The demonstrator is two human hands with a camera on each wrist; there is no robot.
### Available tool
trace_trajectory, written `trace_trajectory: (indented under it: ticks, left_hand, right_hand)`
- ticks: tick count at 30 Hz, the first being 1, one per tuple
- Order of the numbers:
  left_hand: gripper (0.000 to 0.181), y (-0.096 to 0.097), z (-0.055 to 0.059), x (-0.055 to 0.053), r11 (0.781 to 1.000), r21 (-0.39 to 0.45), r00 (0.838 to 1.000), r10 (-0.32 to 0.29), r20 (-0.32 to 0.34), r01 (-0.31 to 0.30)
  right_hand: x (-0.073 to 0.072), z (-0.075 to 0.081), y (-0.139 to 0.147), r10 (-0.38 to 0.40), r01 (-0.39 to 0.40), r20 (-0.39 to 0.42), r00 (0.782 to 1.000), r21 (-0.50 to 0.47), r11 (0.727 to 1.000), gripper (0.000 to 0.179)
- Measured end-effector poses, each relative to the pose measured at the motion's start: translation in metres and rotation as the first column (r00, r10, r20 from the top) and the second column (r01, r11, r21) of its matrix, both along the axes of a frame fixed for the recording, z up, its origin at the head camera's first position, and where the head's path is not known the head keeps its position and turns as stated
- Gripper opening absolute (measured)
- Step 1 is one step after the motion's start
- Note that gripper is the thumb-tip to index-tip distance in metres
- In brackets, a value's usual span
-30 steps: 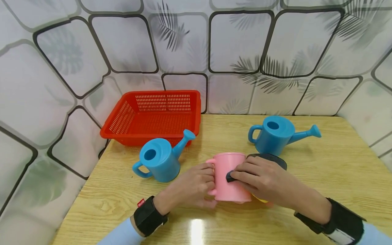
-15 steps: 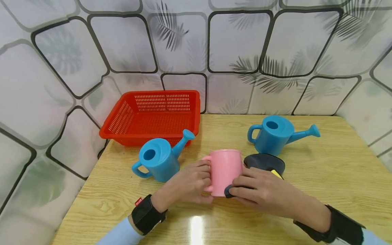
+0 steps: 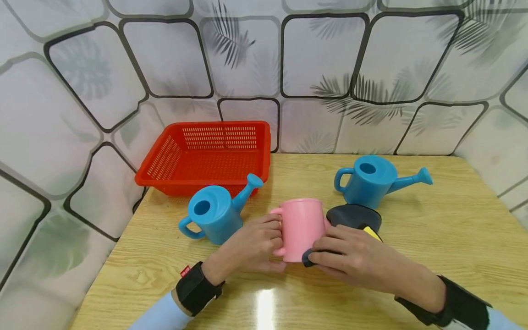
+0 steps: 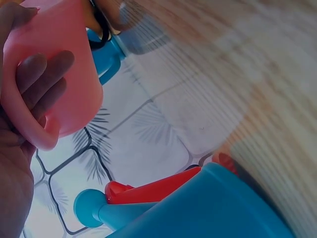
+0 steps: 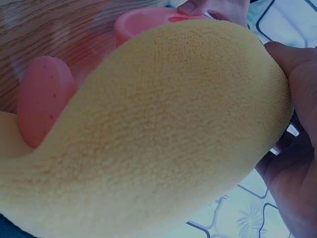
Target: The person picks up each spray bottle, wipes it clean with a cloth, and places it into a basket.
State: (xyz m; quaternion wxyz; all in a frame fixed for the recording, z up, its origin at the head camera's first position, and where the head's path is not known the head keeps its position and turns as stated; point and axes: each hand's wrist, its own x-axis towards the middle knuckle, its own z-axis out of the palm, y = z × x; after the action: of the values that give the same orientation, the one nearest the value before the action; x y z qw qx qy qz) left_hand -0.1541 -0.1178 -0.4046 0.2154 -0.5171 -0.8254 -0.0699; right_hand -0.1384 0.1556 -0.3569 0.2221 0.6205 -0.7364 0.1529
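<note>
A pink watering can (image 3: 300,229) is held above the near middle of the table by my left hand (image 3: 256,243), whose fingers pass through its handle (image 4: 29,124). My right hand (image 3: 350,256) grips a cleaning pad (image 3: 354,216) with dark backing, pressed along the can's right side. Its fuzzy yellow face (image 5: 163,124) fills much of the right wrist view and hides part of the can. Beyond the pad, the can's dotted spout head (image 5: 47,101) shows.
A blue watering can (image 3: 215,215) stands left of my left hand, in front of a red plastic basket (image 3: 142,176). Another blue watering can (image 3: 367,183) stands behind the pad at the right. A patterned curtain (image 3: 321,55) backs the wooden table (image 3: 445,229).
The pink can has shifted slightly left and away from me, and its base is a little higher in view. My right hand has slid down its side with the pad, showing more dark backing.
</note>
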Motion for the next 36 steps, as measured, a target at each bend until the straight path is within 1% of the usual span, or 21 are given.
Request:
trace_trajectory:
  ticks: [5, 10, 15, 22, 24, 27, 32, 36]
  left_hand:
    - [0.025, 0.001, 0.000, 0.000, 1.000, 0.011, 1.000, -0.018, -0.019, 0.018]
    - [0.029, 0.001, -0.001, 0.001, 0.999, 0.014, 0.998, -0.042, -0.055, 0.043]
    - [0.032, 0.003, -0.001, 0.002, 0.998, 0.015, 0.995, -0.067, -0.070, 0.068]
    - [0.029, 0.006, 0.001, 0.007, 0.997, -0.001, 0.995, -0.075, -0.063, 0.075]
    - [0.029, 0.007, 0.002, 0.009, 0.997, -0.018, 0.995, -0.077, -0.057, 0.076]
    - [0.026, 0.008, 0.002, 0.013, 0.996, -0.045, 0.997, -0.074, -0.021, 0.073]
    - [0.025, 0.009, 0.001, 0.018, 0.995, -0.073, 0.998, -0.059, 0.037, 0.061]
    - [0.024, 0.010, -0.001, 0.018, 0.996, -0.060, 0.997, -0.065, 0.028, 0.066]
  right_hand:
    - [-0.002, 0.000, 0.000, 0.005, -0.004, 0.017, 1.000, -0.027, 1.000, 0.032]
    - [-0.006, 0.000, 0.001, 0.015, -0.016, -0.011, 1.000, -0.084, 0.996, 0.032]
    - [-0.011, 0.001, 0.003, -0.024, 0.019, -0.037, 0.999, -0.128, 0.992, 0.035]
    - [-0.020, 0.004, 0.006, -0.071, 0.060, -0.042, 0.997, -0.220, 0.974, 0.034]
    - [-0.022, 0.004, 0.007, -0.091, 0.082, -0.025, 0.996, -0.235, 0.968, 0.036]
    - [-0.025, 0.003, 0.008, -0.117, 0.107, -0.021, 0.993, -0.268, 0.957, 0.037]
    - [-0.029, 0.001, 0.011, -0.171, 0.164, 0.004, 0.985, -0.295, 0.941, 0.039]
    - [-0.031, -0.001, 0.015, -0.235, 0.236, 0.038, 0.971, -0.299, 0.925, 0.044]
